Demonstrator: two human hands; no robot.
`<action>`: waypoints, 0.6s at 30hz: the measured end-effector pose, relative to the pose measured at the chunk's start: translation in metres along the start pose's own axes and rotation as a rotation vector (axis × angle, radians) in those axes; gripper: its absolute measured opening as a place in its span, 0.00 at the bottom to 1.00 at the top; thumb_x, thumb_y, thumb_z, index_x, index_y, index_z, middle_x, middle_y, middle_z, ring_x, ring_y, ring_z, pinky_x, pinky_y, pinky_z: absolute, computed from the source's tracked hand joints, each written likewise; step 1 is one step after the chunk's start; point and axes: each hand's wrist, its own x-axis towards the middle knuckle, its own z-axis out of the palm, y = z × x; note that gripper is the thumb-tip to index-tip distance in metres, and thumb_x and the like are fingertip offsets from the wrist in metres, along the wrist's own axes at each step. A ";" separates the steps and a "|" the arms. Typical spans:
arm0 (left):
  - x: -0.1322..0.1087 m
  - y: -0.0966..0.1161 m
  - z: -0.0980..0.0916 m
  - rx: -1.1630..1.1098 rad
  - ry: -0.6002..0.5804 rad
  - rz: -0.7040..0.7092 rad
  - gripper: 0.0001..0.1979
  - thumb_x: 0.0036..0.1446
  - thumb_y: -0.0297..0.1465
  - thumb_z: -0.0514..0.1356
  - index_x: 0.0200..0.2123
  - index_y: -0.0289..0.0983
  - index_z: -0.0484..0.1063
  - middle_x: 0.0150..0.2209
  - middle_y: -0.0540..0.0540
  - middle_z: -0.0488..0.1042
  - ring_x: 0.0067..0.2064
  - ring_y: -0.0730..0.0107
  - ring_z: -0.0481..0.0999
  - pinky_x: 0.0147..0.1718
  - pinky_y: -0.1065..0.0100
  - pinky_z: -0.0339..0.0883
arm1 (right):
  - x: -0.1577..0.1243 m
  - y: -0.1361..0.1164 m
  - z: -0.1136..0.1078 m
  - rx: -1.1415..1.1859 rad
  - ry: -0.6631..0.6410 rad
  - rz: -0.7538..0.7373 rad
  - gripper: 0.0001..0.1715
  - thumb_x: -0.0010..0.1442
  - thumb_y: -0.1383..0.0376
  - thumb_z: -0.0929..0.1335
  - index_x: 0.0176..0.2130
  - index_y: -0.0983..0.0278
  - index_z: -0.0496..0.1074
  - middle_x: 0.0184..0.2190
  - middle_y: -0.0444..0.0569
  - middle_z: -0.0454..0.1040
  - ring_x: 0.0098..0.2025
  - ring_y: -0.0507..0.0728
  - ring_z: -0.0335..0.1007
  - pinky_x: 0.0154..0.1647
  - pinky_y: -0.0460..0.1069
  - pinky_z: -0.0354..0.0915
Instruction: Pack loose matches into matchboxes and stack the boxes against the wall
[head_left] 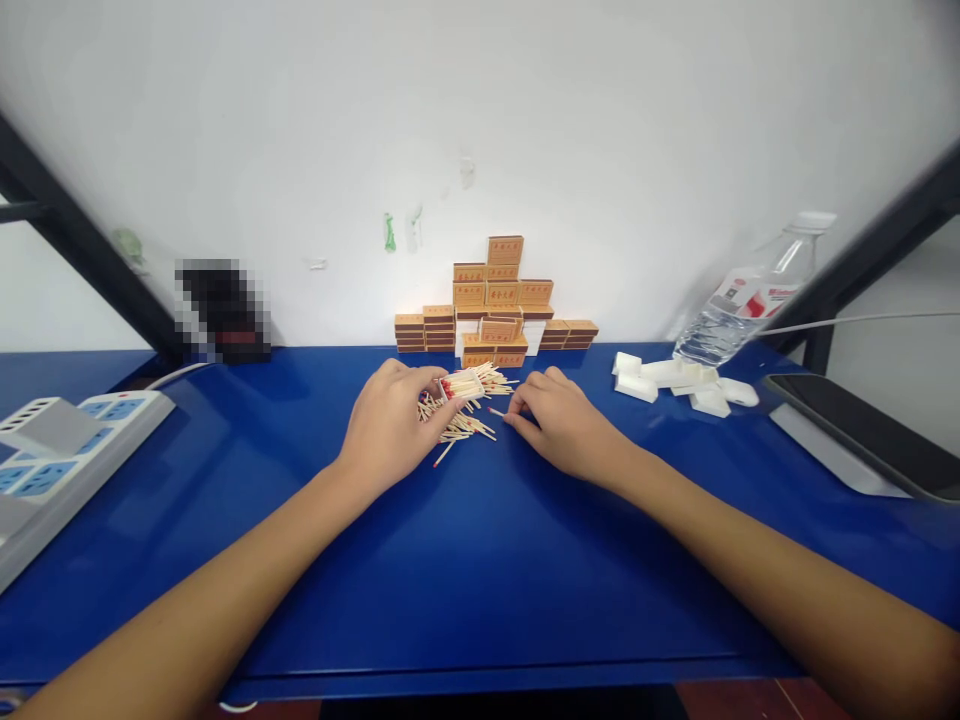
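Note:
My left hand [391, 418] grips a small white matchbox tray [463, 386] between thumb and fingers, with red-tipped matches lying in it. Loose matches [469, 426] are heaped on the blue table below and beside the tray. A single match [496, 412] is pinched between the thumb and fingers of my right hand [559, 420], its red tip pointing left toward the pile. Behind the pile, orange matchboxes [502, 292] are stacked in a stepped shape against the wall, with lower stacks on either side.
White blocks [636, 386] lie to the right, near a tilted plastic bottle [750, 290] and a phone [874, 435] on a stand. At the left are a power strip [82, 450] and a blurred dark object [229, 312]. The blue table [480, 570] ends at a front edge.

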 end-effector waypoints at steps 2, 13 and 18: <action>-0.003 0.000 0.004 0.008 -0.019 0.030 0.14 0.67 0.41 0.65 0.48 0.39 0.81 0.38 0.45 0.83 0.42 0.55 0.75 0.42 0.57 0.68 | 0.000 0.004 0.002 -0.011 -0.013 0.017 0.10 0.70 0.65 0.66 0.34 0.62 0.71 0.36 0.54 0.74 0.39 0.62 0.62 0.42 0.56 0.59; -0.007 0.005 0.007 0.013 -0.080 0.173 0.17 0.65 0.42 0.68 0.51 0.39 0.79 0.43 0.44 0.83 0.45 0.56 0.76 0.43 0.56 0.64 | 0.002 -0.023 -0.023 0.077 0.149 -0.171 0.09 0.75 0.64 0.63 0.41 0.61 0.69 0.42 0.54 0.73 0.45 0.63 0.63 0.46 0.57 0.61; -0.007 0.004 0.008 0.025 -0.083 0.185 0.17 0.65 0.44 0.67 0.49 0.40 0.79 0.41 0.45 0.83 0.45 0.56 0.75 0.43 0.57 0.62 | 0.001 -0.021 -0.021 0.020 0.092 -0.225 0.10 0.74 0.65 0.63 0.40 0.62 0.70 0.41 0.55 0.73 0.44 0.63 0.63 0.47 0.57 0.63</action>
